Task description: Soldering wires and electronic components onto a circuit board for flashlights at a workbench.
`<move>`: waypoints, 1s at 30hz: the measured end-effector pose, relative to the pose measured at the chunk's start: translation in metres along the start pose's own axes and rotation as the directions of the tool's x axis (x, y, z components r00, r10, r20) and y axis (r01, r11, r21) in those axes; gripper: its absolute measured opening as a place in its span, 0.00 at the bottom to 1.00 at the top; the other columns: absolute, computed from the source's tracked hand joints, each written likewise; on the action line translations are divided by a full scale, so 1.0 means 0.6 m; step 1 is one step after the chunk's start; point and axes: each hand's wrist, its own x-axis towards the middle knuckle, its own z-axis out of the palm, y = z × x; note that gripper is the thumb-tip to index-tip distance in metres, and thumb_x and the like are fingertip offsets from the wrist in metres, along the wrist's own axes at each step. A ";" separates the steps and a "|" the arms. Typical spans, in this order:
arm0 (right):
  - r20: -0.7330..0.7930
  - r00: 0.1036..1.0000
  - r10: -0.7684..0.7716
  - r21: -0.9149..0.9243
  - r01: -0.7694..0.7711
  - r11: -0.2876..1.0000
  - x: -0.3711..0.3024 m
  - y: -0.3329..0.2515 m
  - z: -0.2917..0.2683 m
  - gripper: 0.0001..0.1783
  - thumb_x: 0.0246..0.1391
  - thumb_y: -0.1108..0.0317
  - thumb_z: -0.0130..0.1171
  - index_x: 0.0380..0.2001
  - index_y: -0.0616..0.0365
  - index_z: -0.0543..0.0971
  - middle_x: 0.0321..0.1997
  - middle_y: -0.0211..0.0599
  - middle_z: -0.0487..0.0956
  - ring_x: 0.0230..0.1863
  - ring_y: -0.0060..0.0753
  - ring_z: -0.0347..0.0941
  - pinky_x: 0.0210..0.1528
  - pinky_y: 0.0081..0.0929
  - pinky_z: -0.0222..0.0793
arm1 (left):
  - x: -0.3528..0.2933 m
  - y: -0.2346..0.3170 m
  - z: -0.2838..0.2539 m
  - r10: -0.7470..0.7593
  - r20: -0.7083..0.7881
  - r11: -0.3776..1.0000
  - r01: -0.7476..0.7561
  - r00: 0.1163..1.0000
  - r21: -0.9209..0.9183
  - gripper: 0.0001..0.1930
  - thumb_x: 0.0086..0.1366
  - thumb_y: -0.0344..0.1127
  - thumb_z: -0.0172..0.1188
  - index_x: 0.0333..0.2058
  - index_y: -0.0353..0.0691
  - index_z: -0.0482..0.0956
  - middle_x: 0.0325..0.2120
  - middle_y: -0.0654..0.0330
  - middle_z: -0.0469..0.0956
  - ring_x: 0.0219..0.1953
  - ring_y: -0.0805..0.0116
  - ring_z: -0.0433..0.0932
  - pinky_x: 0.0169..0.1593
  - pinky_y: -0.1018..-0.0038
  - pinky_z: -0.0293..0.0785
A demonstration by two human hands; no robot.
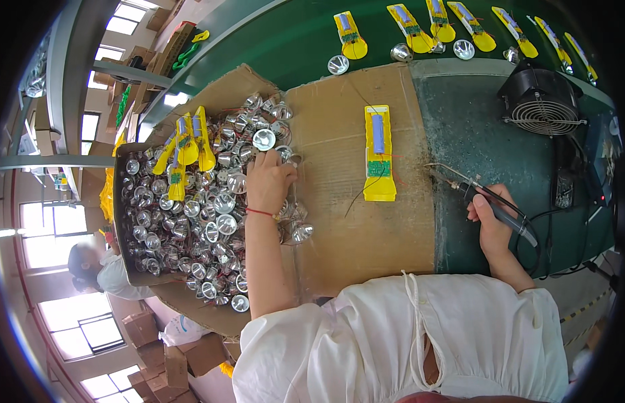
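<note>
My left hand reaches over the right side of a cardboard box full of shiny, cup-shaped lamp reflectors with thin wires. Its fingers are curled down beside one reflector; what lies under the fingertips is hidden. My right hand grips a soldering iron, its tip pointing left, with a thin metal tube alongside. Between the hands, a yellow plastic lamp housing lies on a cardboard sheet. It holds a blue cylindrical battery and a green circuit board, with loose wires sticking out.
Several yellow housings and loose reflectors lie along the far green table. More yellow housings rest on the reflector pile. A black fan stands at the right, near cables and a blue device. Another person is at far left.
</note>
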 end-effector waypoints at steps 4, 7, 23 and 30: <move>-0.023 1.000 0.017 -0.023 -0.018 1.000 -0.003 -0.003 -0.004 0.07 0.50 0.71 0.57 0.30 0.63 0.71 0.21 0.35 0.74 0.20 0.19 0.69 0.23 0.15 0.65 | 0.010 0.053 -0.021 -0.059 -0.370 0.952 -0.059 0.927 -0.300 0.05 0.49 0.28 0.61 0.27 0.39 0.77 0.35 0.60 0.75 0.40 0.60 0.71 0.42 0.67 0.66; 0.046 0.999 0.011 0.005 -0.011 1.000 -0.003 -0.014 0.001 0.08 0.49 0.72 0.58 0.29 0.63 0.71 0.22 0.36 0.74 0.22 0.19 0.69 0.24 0.16 0.67 | -0.019 0.122 -0.043 -0.414 0.168 0.405 0.346 0.895 -0.846 0.04 0.56 0.29 0.57 0.30 0.35 0.76 0.24 0.57 0.79 0.26 0.71 0.77 0.30 0.76 0.71; 0.205 0.967 -0.150 -0.229 0.197 0.953 0.008 -0.017 0.078 0.08 0.46 0.69 0.61 0.25 0.60 0.72 0.18 0.29 0.73 0.19 0.14 0.67 0.21 0.16 0.62 | -0.017 0.216 0.027 -0.300 0.020 0.462 0.164 0.954 -0.872 0.03 0.52 0.26 0.60 0.25 0.32 0.79 0.24 0.62 0.71 0.19 0.78 0.71 0.21 0.82 0.66; 0.230 0.956 -0.184 -0.236 0.238 0.942 0.013 -0.009 0.084 0.08 0.46 0.69 0.61 0.25 0.60 0.73 0.18 0.28 0.74 0.19 0.14 0.66 0.21 0.16 0.62 | -0.017 0.218 0.026 -0.309 0.034 0.422 0.169 0.950 -0.891 0.03 0.52 0.25 0.60 0.25 0.31 0.78 0.25 0.62 0.70 0.18 0.79 0.71 0.20 0.82 0.66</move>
